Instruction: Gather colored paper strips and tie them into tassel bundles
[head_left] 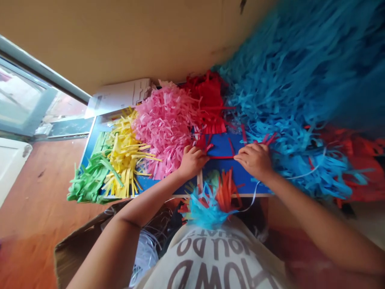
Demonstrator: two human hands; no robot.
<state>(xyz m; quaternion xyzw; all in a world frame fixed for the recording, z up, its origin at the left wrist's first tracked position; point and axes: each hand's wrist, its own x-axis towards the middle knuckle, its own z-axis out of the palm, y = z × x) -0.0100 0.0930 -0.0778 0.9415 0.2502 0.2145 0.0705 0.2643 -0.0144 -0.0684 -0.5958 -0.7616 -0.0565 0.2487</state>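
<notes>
The left hand (192, 161) and right hand (254, 161) work close together over a blue board (222, 145), with a thin red strip (221, 157) stretched between them. The step in hand looks like handling this strip against the board. Both hands lie palm down and half-closed, the fingers curled inward. The left fingertips reach the strip's near end and the right fingertips its far end, but whether either hand is pinching it or only pressing on it, I cannot tell. The strip's taut, straight line calls for both hands to stay steady.

Fringed paper crowds the board: pink fringe (164, 130), yellow fringe (124, 156) and green fringe (90, 176) to the left, red fringe (209, 102) beyond, and a great mass of blue fringe (288, 116) to the right. A small tuft of blue and orange fringe (209, 204) hangs off the near edge — a white ribbon (254, 196) curves just beside it
</notes>
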